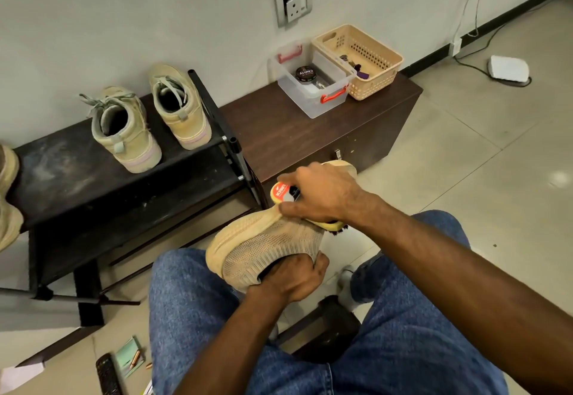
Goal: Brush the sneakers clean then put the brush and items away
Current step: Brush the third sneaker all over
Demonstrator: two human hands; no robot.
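the knit sneaker (273, 247) is being held up over the lap, between the knees, its long axis running from the heel opening near the body out toward the toe, which is pointing away toward the dark wooden bench (310, 134). it is being carried by the left hand (294, 277), whose fingers are tucked into the collar and curled round the heel edge.

the brush (283, 193), yellow-backed with dark bristles showing at its near end, is being laid along the far upper side of the shoe, roughly in line with the same axis. it is being gripped from above by the right hand (322, 196), fingers wrapped over its back and the thumb pressed against the knit. bristle contact is judged likely but is hidden under the hand.

so the stroke is being set up lengthwise, heel to toe; the right hand is the working one, the left only the holder.

farther out, a pair of tan high-tops (148, 122) is being kept on the black shoe rack (62, 171), well apart from the work. the clear storage box (313, 84), a polish tin (304, 73) inside it, is being left open on the bench, just beside a beige basket (359, 59); this is judged the place for putting the brush away, up and forward of the right hand.
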